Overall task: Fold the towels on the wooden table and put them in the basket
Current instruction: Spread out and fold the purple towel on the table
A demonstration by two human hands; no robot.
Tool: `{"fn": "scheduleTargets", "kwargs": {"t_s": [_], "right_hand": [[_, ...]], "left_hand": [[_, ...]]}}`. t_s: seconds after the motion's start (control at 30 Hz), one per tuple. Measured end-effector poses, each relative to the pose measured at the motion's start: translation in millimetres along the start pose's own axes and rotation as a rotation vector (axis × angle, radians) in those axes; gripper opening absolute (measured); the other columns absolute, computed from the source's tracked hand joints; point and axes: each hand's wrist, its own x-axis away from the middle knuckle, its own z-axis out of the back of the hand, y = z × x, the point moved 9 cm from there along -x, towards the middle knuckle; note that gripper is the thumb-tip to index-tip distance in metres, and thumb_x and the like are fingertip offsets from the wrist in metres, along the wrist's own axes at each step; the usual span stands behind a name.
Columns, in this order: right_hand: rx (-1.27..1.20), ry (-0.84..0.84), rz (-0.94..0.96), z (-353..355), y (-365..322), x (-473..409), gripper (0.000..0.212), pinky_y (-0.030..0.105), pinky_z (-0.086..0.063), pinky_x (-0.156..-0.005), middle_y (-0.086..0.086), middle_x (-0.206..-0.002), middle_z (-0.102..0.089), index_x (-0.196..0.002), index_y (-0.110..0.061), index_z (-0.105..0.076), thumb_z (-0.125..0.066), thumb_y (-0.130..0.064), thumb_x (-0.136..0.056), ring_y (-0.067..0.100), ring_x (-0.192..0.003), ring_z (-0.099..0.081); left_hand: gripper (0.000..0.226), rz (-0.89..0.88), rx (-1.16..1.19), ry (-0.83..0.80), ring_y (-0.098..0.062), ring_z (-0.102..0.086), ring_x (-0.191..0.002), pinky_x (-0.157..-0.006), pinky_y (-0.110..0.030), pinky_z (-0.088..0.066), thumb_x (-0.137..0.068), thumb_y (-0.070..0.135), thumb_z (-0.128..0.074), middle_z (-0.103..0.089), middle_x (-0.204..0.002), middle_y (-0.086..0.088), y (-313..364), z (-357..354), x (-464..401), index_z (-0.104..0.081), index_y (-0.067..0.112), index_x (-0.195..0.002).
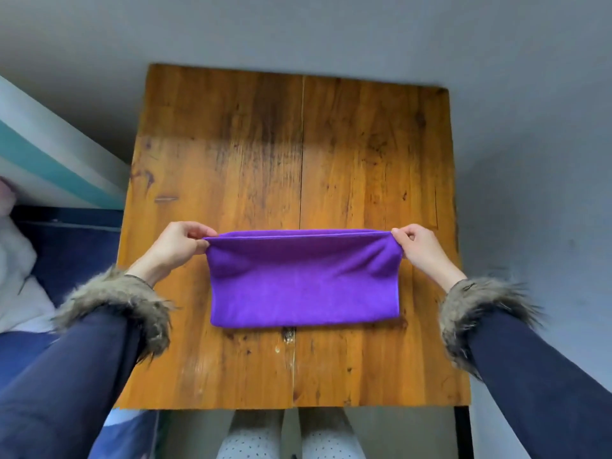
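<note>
A purple towel [303,279] lies doubled over on the wooden table [291,154], its folded edge toward me and its two open edges at the far side. My left hand [180,243] pinches the far left corners between thumb and fingers. At the far right corners my right hand [417,245] pinches the same way. Both hands hold that far edge stretched taut and lifted a little off the wood. No basket is in view.
The table's far half is bare wood, with a grey wall behind it. A bed with dark blue bedding [69,253] and white fabric [16,276] stands to the left. My legs [291,435] show below the table's near edge.
</note>
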Motion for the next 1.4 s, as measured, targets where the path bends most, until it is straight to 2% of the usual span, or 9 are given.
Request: {"fn": "scheduleTargets", "kwargs": {"t_s": [0.1, 0.2, 0.37, 0.57, 0.77, 0.93, 1.03, 1.17, 1.4], "right_hand": [[0.038, 0.007, -0.023, -11.5, 7.2, -9.3, 0.027, 0.026, -0.032, -0.069, 0.008, -0.087, -0.058, -0.096, 0.0, -0.061, -0.048, -0.025, -0.096, 0.019, -0.082, -0.051], [0.059, 0.009, -0.05, -19.4, 16.1, -18.1, 0.029, 0.029, -0.034, -0.072, 0.008, -0.086, -0.058, -0.095, -0.001, -0.061, -0.047, -0.027, -0.096, 0.024, -0.086, -0.055], [0.051, 0.037, -0.094, -21.9, 24.3, -31.6, 0.029, 0.027, -0.036, -0.074, 0.011, -0.098, -0.063, -0.098, -0.002, -0.061, -0.05, -0.029, -0.094, 0.025, -0.095, -0.056], [-0.003, 0.117, -0.155, -19.1, 37.4, -13.7, 0.035, 0.031, -0.039, -0.083, 0.011, -0.108, -0.064, -0.102, -0.005, -0.062, -0.053, -0.038, -0.091, 0.028, -0.104, -0.056], [-0.074, 0.019, -0.283, -34.5, 82.8, 33.5, 0.027, 0.045, -0.049, -0.089, 0.011, -0.098, -0.068, -0.087, -0.015, -0.063, -0.055, -0.041, -0.089, 0.028, -0.095, -0.061], [-0.118, -0.123, -0.34, -49.3, 108.9, 72.5, 0.022, 0.034, -0.043, -0.076, 0.002, -0.081, -0.064, -0.082, -0.013, -0.066, -0.056, -0.031, -0.091, 0.02, -0.082, -0.057], [-0.147, -0.137, -0.311, -46.6, 110.2, 80.4, 0.018, 0.024, -0.04, -0.066, -0.002, -0.069, -0.057, -0.081, -0.01, -0.066, -0.057, -0.022, -0.091, 0.015, -0.069, -0.051], [-0.21, -0.212, -0.378, -53.8, 116.8, 84.5, 0.016, 0.01, -0.042, -0.044, 0.006, -0.064, -0.056, -0.092, -0.005, -0.062, -0.051, -0.016, -0.094, 0.01, -0.054, -0.053], [-0.4, -0.186, -0.431, -56.5, 121.9, 91.5, 0.016, 0.013, -0.054, -0.057, 0.011, -0.084, -0.058, -0.091, -0.001, -0.057, -0.046, -0.011, -0.097, 0.017, -0.07, -0.06]], "left_hand": [[0.02, 0.038, -0.003, 0.074, -0.019, -0.046, -0.06, -0.043, -0.016, -0.033, -0.084, -0.006, -0.054, -0.057, -0.066, -0.002, -10.3, -6.6, -16.9, -0.066, 0.011, -0.085], [0.023, 0.016, -0.008, 0.134, -0.009, -0.044, -0.048, -0.032, -0.011, -0.028, -0.084, -0.005, -0.054, -0.056, -0.066, 0.003, -10.2, -9.3, -27.4, -0.065, 0.013, -0.091], [0.024, 0.042, 0.032, 0.134, -0.011, -0.05, -0.063, -0.046, -0.004, -0.04, -0.084, -0.008, -0.053, -0.06, -0.08, -0.005, -16.1, -14.5, -39.7, -0.064, 0.008, -0.099], [0.018, 0.067, 0.22, 0.204, -0.009, -0.052, -0.066, -0.059, -0.021, -0.044, -0.088, 0.011, -0.061, -0.058, -0.08, -0.001, -25.7, -20.3, -24.4, -0.057, 0.013, -0.105], [0.011, 0.182, 0.246, 0.188, 0.01, -0.047, -0.039, -0.042, -0.004, -0.035, -0.088, 0.012, -0.062, -0.057, -0.073, -0.002, -67.9, -50.6, 29.3, -0.059, 0.007, -0.096], [0.011, 0.259, 0.175, 0.087, -0.007, -0.05, -0.061, -0.058, -0.014, -0.038, -0.088, 0.014, -0.061, -0.059, -0.072, -0.003, -97.0, -68.8, 75.2, -0.065, 0.003, -0.088], [0.011, 0.258, 0.15, 0.071, -0.003, -0.049, -0.057, -0.057, -0.013, -0.038, -0.089, 0.015, -0.06, -0.057, -0.067, 0.001, -103.1, -67.0, 84.3, -0.065, 0.006, -0.086], [0.011, 0.297, 0.22, 0.046, -0.012, -0.056, -0.061, -0.051, -0.015, -0.047, -0.09, 0.015, -0.059, -0.061, -0.075, -0.009, -112.9, -67.5, 81.7, -0.063, 0.005, -0.09], [0.008, 0.276, 0.369, 0.168, -0.016, -0.054, -0.067, -0.058, -0.01, -0.05, -0.09, 0.007, -0.058, -0.061, -0.078, -0.006, -128.4, -67.0, 86.9, -0.062, 0.002, -0.093]]}}
